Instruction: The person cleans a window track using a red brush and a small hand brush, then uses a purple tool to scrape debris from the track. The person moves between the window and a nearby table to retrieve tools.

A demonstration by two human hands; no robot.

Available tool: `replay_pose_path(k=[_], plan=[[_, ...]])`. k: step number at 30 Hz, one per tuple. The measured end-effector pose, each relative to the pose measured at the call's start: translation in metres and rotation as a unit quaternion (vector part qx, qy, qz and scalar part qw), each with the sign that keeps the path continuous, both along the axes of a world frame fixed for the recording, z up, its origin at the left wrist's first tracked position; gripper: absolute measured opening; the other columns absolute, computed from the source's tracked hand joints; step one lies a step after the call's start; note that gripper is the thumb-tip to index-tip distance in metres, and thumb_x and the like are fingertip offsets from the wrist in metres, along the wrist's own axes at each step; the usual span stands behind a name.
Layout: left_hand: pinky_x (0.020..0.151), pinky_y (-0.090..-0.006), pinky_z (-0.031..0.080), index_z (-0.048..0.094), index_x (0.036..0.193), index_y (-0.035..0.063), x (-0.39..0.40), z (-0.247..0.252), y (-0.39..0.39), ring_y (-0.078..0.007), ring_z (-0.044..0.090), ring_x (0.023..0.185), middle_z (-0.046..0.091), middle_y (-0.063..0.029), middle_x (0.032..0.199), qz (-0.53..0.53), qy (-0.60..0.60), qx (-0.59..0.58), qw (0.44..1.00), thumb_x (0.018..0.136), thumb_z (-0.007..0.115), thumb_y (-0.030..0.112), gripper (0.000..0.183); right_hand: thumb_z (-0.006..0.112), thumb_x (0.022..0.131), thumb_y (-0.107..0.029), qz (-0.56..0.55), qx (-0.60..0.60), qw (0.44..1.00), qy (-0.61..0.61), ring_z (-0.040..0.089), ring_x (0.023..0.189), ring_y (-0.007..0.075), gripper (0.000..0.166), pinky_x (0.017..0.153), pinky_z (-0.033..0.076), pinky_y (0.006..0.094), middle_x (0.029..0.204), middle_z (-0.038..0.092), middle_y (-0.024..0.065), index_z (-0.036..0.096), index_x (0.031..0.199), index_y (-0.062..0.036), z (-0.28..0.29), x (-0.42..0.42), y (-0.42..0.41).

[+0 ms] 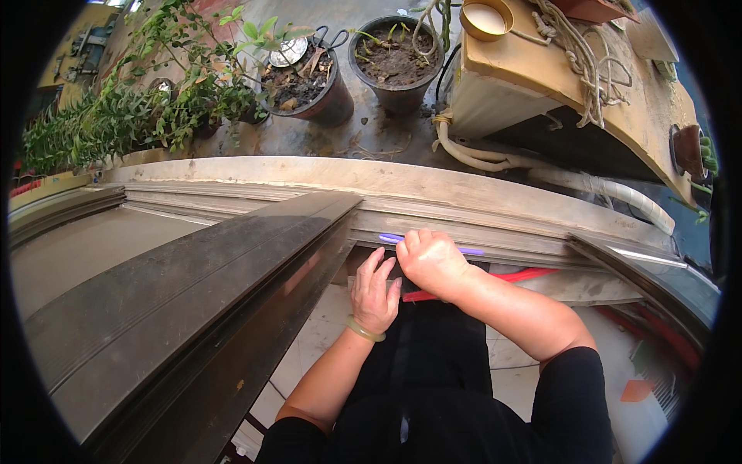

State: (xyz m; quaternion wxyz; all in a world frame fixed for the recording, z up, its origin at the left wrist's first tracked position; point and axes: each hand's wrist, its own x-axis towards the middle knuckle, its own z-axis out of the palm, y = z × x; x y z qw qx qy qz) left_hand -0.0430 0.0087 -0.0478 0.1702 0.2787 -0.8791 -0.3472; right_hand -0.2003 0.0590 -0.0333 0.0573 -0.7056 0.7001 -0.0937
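Observation:
My right hand [430,262] is closed in a fist around a slim purple plastic tool [470,251]. Both ends of the tool stick out past the fist, and its working part cannot be made out. The tool lies along the metal sliding-window track [510,239], at its inner edge. Just left of the fist, my left hand [374,293] has its fingers spread and holds nothing. Its fingertips are by the inner edge of the track. A pale bangle [365,330] circles that wrist.
A dark window frame [197,278] rises close on the left; another sash [643,278] stands at right. Beyond the pale sill [324,168] are potted plants [400,95], a wrapped pipe [614,188] and a yellowish shelf [539,69] bearing rope. Something red [524,274] lies below the track.

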Motion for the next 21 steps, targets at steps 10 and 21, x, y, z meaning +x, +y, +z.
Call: replay_pose_path(k=[10, 21], plan=[[0.088, -0.0408, 0.042, 0.051, 0.109, -0.0009, 0.013, -0.007, -0.006, -0.0361, 0.050, 0.104, 0.048, -0.0215, 0.117, 0.010, 0.017, 0.013, 1.000, 0.068, 0.065, -0.001, 0.043, 0.059, 0.063, -0.016, 0.026, 0.031, 0.997, -0.061, 0.055, 0.061, 0.0208, 0.015, 0.049, 0.046, 0.0296, 0.066, 0.054, 0.0094, 0.057, 0.070, -0.0031, -0.008, 0.010, -0.027], [0.087, -0.0401, 0.044, 0.052, 0.109, 0.0001, 0.018, -0.006, -0.013, -0.0359, 0.052, 0.104, 0.048, -0.0211, 0.118, 0.020, 0.008, 0.023, 1.000, 0.070, 0.065, 0.002, 0.042, 0.059, 0.064, -0.013, 0.006, 0.005, 0.991, -0.132, 0.058, 0.062, 0.0223, 0.013, 0.051, 0.049, 0.0323, 0.067, 0.054, 0.0097, 0.056, 0.071, -0.0026, -0.018, 0.010, -0.038]])
